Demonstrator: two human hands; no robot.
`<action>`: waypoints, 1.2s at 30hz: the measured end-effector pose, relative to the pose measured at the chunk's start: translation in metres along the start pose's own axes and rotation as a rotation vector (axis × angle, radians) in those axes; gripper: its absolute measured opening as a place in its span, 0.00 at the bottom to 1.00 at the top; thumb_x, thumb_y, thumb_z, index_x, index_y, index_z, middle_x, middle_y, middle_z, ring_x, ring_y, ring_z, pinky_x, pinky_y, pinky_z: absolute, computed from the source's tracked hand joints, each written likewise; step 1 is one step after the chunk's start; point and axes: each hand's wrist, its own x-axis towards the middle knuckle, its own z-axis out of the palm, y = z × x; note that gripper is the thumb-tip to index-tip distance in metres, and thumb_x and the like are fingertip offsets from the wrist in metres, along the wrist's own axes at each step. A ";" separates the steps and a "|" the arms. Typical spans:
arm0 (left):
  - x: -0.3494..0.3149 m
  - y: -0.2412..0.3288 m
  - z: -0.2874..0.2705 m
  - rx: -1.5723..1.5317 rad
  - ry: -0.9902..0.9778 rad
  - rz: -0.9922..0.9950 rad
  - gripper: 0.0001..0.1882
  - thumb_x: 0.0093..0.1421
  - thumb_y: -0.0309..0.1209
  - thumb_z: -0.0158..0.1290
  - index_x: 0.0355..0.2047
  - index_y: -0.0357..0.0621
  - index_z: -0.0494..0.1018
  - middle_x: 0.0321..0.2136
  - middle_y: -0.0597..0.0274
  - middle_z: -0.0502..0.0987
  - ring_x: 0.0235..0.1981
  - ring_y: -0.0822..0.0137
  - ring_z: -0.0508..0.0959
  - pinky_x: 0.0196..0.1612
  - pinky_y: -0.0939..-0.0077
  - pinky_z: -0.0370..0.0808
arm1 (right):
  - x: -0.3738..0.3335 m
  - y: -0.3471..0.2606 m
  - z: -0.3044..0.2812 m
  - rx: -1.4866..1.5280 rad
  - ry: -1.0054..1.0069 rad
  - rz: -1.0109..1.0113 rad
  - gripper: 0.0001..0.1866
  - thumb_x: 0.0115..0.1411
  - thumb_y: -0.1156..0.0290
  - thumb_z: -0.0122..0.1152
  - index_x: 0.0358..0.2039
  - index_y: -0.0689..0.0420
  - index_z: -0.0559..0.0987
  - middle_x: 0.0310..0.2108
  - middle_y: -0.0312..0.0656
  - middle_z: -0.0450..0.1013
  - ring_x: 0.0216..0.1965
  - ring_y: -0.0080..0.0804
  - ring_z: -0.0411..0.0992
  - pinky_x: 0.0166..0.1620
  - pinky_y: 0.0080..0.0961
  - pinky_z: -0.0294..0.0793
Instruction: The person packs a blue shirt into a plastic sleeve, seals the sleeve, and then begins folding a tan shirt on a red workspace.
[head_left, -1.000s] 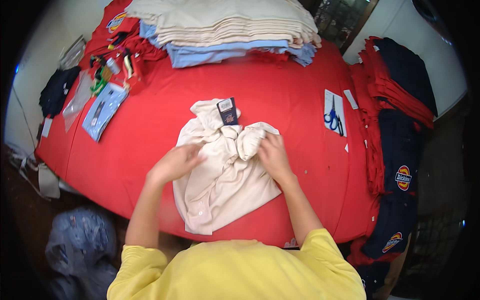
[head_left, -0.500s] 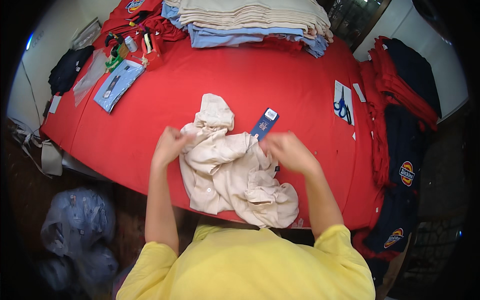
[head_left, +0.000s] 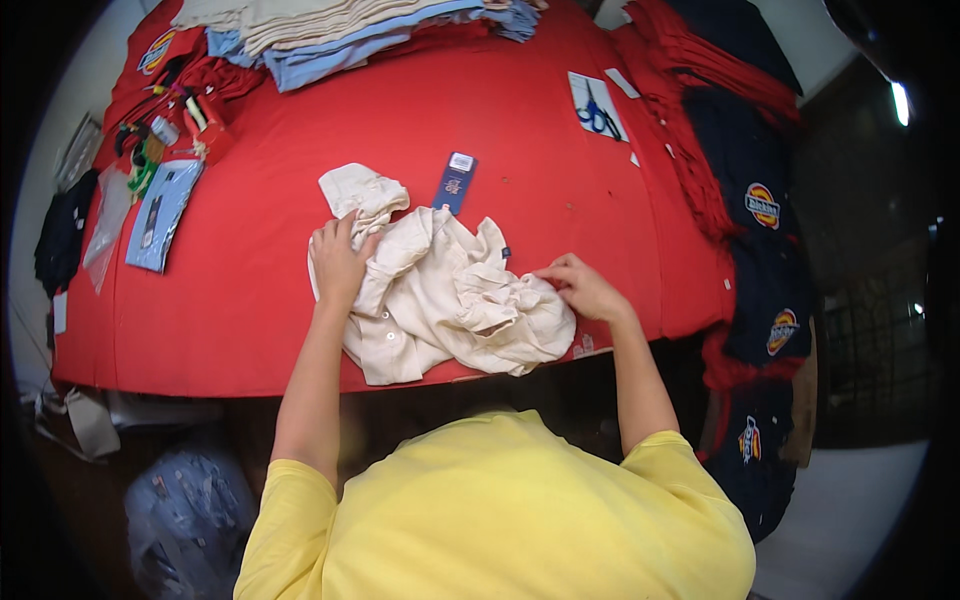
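A cream shirt (head_left: 450, 300) is seen crumpled at frame centre on the red worktop (head_left: 250, 290), near its front edge; nothing folded yet, so smoothing and folding are judged still to be done. The left hand (head_left: 338, 262) is laid flat on the shirt's left part, fingers spread. The right hand (head_left: 583, 288) is closed on a bunched bit of fabric at the shirt's right edge. A narrow blue hang tag (head_left: 455, 182) w/ white top lies just above the shirt. Folded stack (head_left: 330, 25) of cream and light-blue garments at upper left. A white card w/ blue scissors (head_left: 597, 105) is at upper right. Navy garments w/ oval orange-yellow badges (head_left: 763, 205) hang at right. A flat light-blue packet (head_left: 163, 212) and a clear bag (head_left: 104, 228) lie at left.
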 end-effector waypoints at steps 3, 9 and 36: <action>0.014 -0.035 0.002 0.025 -0.038 0.108 0.24 0.57 0.40 0.57 0.51 0.44 0.71 0.42 0.52 0.73 0.44 0.51 0.72 0.49 0.58 0.70 | -0.022 -0.027 0.018 -0.012 0.175 0.205 0.12 0.52 0.84 0.56 0.37 0.60 0.79 0.34 0.47 0.72 0.39 0.45 0.73 0.45 0.34 0.73; 0.044 -0.099 -0.023 0.208 0.051 -0.032 0.21 0.60 0.37 0.54 0.51 0.41 0.70 0.42 0.48 0.73 0.45 0.48 0.74 0.46 0.56 0.72 | -0.096 -0.005 0.007 -0.198 0.434 0.404 0.03 0.54 0.80 0.59 0.30 0.64 0.77 0.29 0.52 0.74 0.36 0.47 0.75 0.39 0.38 0.73; 0.030 -0.116 -0.077 -0.234 -0.222 -0.322 0.24 0.51 0.38 0.64 0.44 0.39 0.72 0.38 0.43 0.79 0.42 0.49 0.79 0.45 0.62 0.74 | 0.104 -0.090 0.057 -0.031 0.397 -0.086 0.13 0.62 0.76 0.50 0.43 0.60 0.81 0.44 0.48 0.76 0.50 0.46 0.70 0.55 0.37 0.67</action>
